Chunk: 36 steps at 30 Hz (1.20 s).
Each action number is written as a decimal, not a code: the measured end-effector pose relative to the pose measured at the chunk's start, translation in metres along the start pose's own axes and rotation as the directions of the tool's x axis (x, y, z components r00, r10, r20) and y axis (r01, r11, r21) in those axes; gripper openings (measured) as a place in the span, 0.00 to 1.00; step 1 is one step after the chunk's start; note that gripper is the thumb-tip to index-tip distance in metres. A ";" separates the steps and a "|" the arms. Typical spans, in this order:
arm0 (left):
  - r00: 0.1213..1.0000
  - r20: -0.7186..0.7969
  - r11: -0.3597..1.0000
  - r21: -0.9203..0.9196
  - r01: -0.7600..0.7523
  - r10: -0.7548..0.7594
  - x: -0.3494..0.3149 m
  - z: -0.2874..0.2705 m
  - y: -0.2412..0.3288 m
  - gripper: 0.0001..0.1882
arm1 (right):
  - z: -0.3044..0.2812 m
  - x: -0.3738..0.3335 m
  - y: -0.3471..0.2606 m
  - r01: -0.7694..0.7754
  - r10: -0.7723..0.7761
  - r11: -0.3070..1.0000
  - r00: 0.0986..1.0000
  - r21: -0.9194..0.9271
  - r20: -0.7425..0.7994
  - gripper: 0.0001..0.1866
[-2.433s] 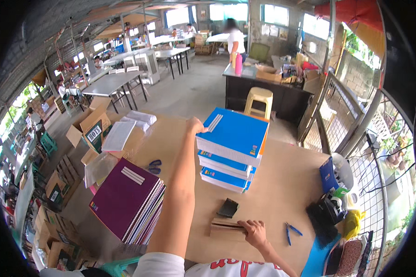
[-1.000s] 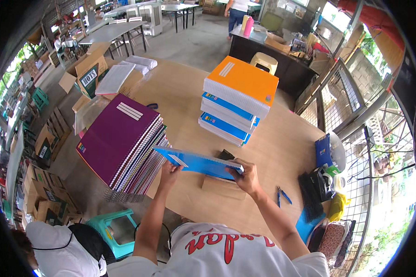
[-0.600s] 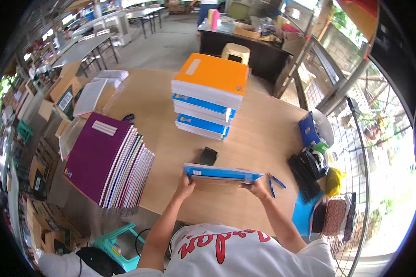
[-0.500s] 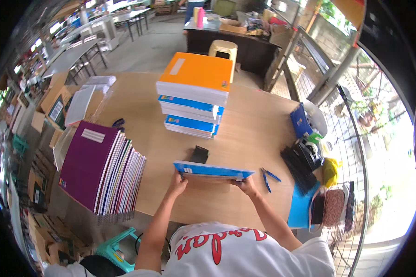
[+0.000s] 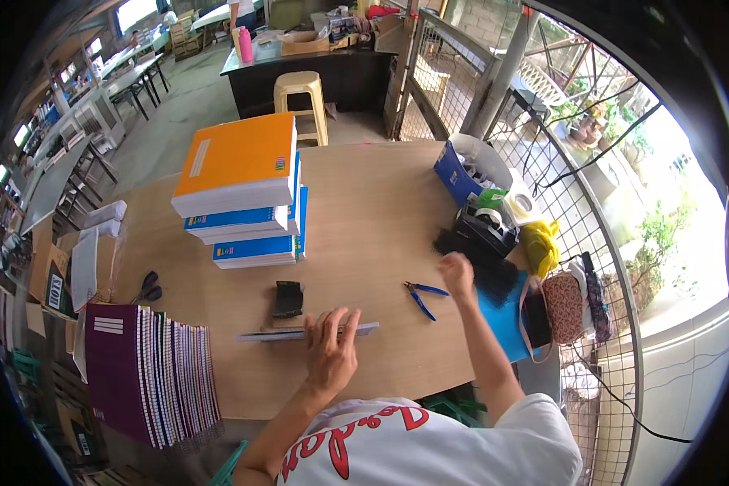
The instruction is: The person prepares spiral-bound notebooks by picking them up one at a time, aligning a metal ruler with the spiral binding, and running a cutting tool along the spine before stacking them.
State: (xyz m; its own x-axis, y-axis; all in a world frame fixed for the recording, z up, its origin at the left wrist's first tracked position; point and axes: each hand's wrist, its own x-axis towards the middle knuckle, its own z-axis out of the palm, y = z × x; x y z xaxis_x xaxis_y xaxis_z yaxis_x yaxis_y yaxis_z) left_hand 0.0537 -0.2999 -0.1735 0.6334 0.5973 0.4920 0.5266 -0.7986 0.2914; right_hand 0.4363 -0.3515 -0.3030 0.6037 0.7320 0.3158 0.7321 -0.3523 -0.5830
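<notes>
My left hand [image 5: 332,350] grips a thin notebook [image 5: 277,335] standing nearly edge-on near the table's front, with its fingers over the upper edge. My right hand [image 5: 458,279] is beside a bundle of thin black plastic coils [image 5: 482,271]. Its fingers look curled together and slightly blurred; whatever they hold is hidden. Blue-handled cutting pliers [image 5: 424,298] lie with their handles spread, left of the right hand. Just beyond the notebook sits a small black block [image 5: 288,299].
Stacked books, orange on top [image 5: 239,158] and blue below, stand at the far left. Purple-covered spiral notebooks [image 5: 117,373] are piled at the near left, with scissors [image 5: 148,287] behind. A tape dispenser [image 5: 488,228], blue box [image 5: 455,180] and pouch [image 5: 563,308] line the right edge.
My right hand has let go of the notebook and moved right to the black coils. My left hand has shifted toward the notebook's middle. The view has turned right.
</notes>
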 end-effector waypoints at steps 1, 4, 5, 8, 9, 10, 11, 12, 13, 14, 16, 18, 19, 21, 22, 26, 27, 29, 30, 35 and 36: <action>1.000 0.004 0.999 -0.030 0.013 -0.013 0.004 -0.001 0.002 0.19 | 0.003 0.011 -0.011 -0.029 0.016 0.976 0.998 -0.217 -0.062 0.12; 1.000 0.000 0.998 -0.050 0.030 -0.031 0.012 0.006 0.014 0.16 | 0.004 0.028 0.006 0.006 -0.040 0.848 0.998 -0.530 -0.053 0.15; 0.999 -0.004 0.999 -0.035 0.040 -0.040 0.015 0.011 0.017 0.15 | 0.005 0.032 0.023 0.087 -0.085 0.779 0.996 -0.621 0.033 0.17; 0.994 -0.084 0.997 0.000 0.073 -0.073 0.018 0.015 0.017 0.12 | -0.010 0.040 0.028 0.186 -0.264 0.859 0.959 -0.477 -0.102 0.14; 0.994 -0.080 0.997 -0.003 0.075 -0.075 0.016 0.016 0.017 0.12 | -0.021 0.042 0.032 0.230 -0.287 0.893 0.953 -0.387 -0.096 0.12; 0.995 -0.074 0.998 -0.006 0.065 -0.066 0.016 0.017 0.017 0.13 | -0.029 0.046 0.035 0.271 -0.310 0.917 0.946 -0.294 -0.094 0.11; 0.996 -0.069 0.998 -0.003 0.065 -0.065 0.015 0.018 0.015 0.14 | -0.043 0.049 0.018 0.391 -0.413 0.896 0.908 -0.213 -0.069 0.12; 0.996 -0.065 0.998 -0.009 0.063 -0.064 0.016 0.020 0.016 0.14 | -0.062 0.049 0.004 0.437 -0.447 0.870 0.895 -0.228 0.010 0.19; 0.994 -0.085 0.994 -0.092 0.063 -0.071 0.016 0.018 0.012 0.14 | -0.075 0.050 -0.026 0.450 -0.446 0.876 0.893 -0.172 0.066 0.20; 0.992 -0.107 0.983 -0.178 0.053 -0.073 0.017 0.016 0.009 0.14 | -0.089 0.048 -0.056 0.455 -0.443 0.882 0.889 -0.123 0.117 0.22; 0.997 -0.055 0.968 -0.246 0.039 -0.054 0.016 0.007 0.003 0.13 | -0.108 0.038 -0.094 0.500 -0.492 0.866 0.851 0.000 0.184 0.21; 0.999 -0.001 0.952 -0.303 0.036 -0.037 0.014 0.001 -0.002 0.13 | -0.108 0.021 -0.130 0.505 -0.553 0.832 0.793 0.231 0.258 0.16; 1.000 -0.015 0.962 -0.274 -0.004 -0.001 0.013 0.000 -0.004 0.12 | -0.102 0.007 -0.149 0.481 -0.582 0.797 0.774 0.365 0.249 0.17; 0.999 -0.032 0.968 -0.248 -0.044 0.037 0.010 -0.001 -0.004 0.12 | -0.093 -0.017 -0.171 0.450 -0.610 0.748 0.756 0.489 0.238 0.18; 0.999 -0.033 0.971 -0.238 -0.028 0.021 0.007 0.000 -0.002 0.11 | -0.090 -0.027 -0.176 0.387 -0.581 0.777 0.743 0.496 0.332 0.17; 0.998 -0.064 0.978 -0.208 0.011 -0.024 0.005 -0.002 0.006 0.10 | -0.085 -0.049 -0.197 0.266 -0.530 0.795 0.741 0.545 0.413 0.16; 0.998 -0.065 0.978 -0.207 0.011 -0.025 0.004 -0.002 0.006 0.10 | -0.083 -0.051 -0.199 0.267 -0.524 0.796 0.754 0.544 0.396 0.14; 0.997 -0.069 0.978 -0.207 0.021 -0.036 0.003 0.000 0.006 0.09 | -0.079 -0.051 -0.199 0.305 -0.540 0.794 0.751 0.526 0.380 0.13; 0.997 -0.071 0.978 -0.207 0.019 -0.035 0.003 -0.001 0.006 0.09 | -0.078 -0.051 -0.200 0.341 -0.555 0.792 0.747 0.507 0.365 0.13; 0.998 -0.061 0.975 -0.223 -0.016 0.002 -0.001 -0.001 0.004 0.10 | -0.073 -0.052 -0.204 0.342 -0.593 0.756 0.720 0.558 0.362 0.11; 0.998 -0.060 0.975 -0.223 -0.014 0.001 -0.004 0.000 0.004 0.10 | -0.072 -0.051 -0.203 0.349 -0.619 0.733 0.697 0.584 0.360 0.10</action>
State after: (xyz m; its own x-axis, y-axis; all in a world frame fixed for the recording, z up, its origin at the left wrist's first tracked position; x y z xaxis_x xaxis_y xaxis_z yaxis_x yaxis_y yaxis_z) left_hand 0.0534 -0.3049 -0.1742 0.5985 0.5911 0.5407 0.3776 -0.8034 0.4604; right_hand 0.2795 -0.3595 -0.1466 -0.1461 0.9389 0.3116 0.5634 0.3379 -0.7539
